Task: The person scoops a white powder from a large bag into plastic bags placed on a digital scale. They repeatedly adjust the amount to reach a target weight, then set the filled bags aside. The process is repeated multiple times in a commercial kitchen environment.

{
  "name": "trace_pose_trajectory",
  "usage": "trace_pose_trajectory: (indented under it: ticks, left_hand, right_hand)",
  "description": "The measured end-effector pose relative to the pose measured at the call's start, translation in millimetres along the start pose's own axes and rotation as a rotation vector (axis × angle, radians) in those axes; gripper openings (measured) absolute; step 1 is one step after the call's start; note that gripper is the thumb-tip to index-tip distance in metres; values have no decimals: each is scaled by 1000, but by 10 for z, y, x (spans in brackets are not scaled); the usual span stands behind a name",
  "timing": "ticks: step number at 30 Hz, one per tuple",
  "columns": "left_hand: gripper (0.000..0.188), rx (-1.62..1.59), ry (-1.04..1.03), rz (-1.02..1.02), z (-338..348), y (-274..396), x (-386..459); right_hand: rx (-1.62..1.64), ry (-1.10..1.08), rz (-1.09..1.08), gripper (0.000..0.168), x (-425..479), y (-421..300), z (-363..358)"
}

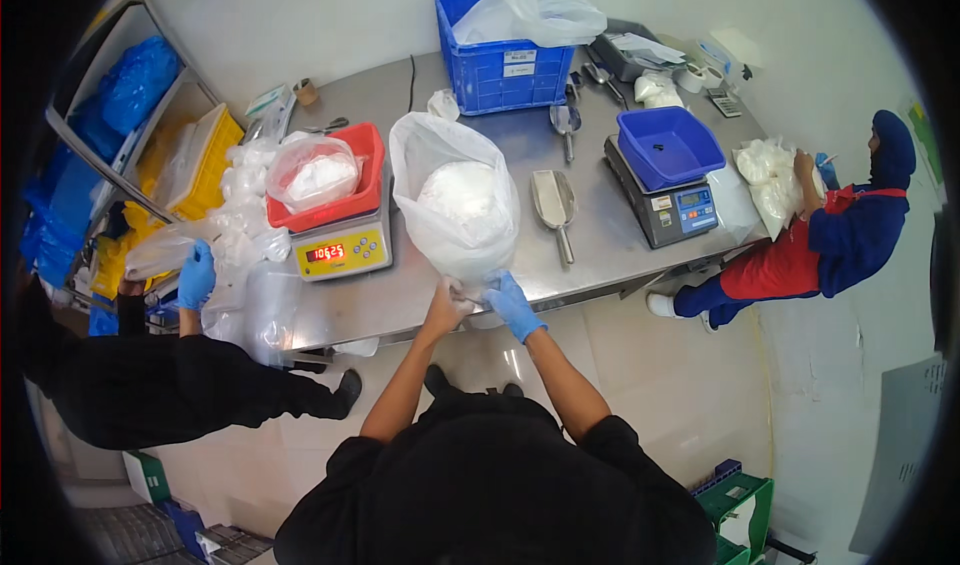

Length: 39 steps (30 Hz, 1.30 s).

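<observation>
A large open plastic bag of white powder [457, 197] stands on the steel table before me. Both hands are at its near lower side: my bare left hand [448, 308] pinches whitish plastic there, and my right hand [514, 306], in a blue glove, grips plastic beside it. To the left, a red tray [367, 163] with an open bag of powder [322, 177] rests on a yellow-fronted digital scale [343, 253]. Right of the large bag lies a metal scoop [555, 208], its handle towards me. A blue tray [667, 148] with a small dark item sits on a dark scale [660, 220].
A blue crate [514, 77] with plastic stands at the back, near another scoop [566, 126]. At left, a co-worker's gloved hand [196, 274] is by plastic bags [232, 250]. At right, a co-worker [847, 227] handles filled bags [772, 178]. Green crates [739, 497] stand behind me.
</observation>
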<state>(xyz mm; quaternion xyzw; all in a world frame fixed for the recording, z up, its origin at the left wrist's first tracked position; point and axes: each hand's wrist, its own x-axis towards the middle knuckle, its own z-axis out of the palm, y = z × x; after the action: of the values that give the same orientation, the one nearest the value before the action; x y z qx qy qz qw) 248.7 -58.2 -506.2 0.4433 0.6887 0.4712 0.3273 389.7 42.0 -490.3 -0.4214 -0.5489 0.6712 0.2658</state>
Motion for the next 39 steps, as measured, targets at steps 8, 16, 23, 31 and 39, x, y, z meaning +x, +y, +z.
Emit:
trace_pose_trajectory:
  ticks: [8, 16, 23, 31, 39]
  left_hand:
    - [37, 237, 73, 188, -66, 61, 453]
    - [47, -145, -37, -232, -453, -192, 95]
    - [19, -302, 287, -454, -1144, -552, -1110]
    - [18, -342, 255, -358, -1175, -42, -1030]
    - [12, -300, 98, -295, -1502, 349, -745]
  right_hand:
    - [-225, 47, -149, 17, 566, 41, 22]
    - [303, 161, 75, 18, 71, -327, -813]
    - [-16, 559, -66, 51, -24, -214, -1228]
    - [-682, 389, 222, 45, 634, -517, -1457]
    - [-601, 556, 123, 34, 1191, -222, -1124]
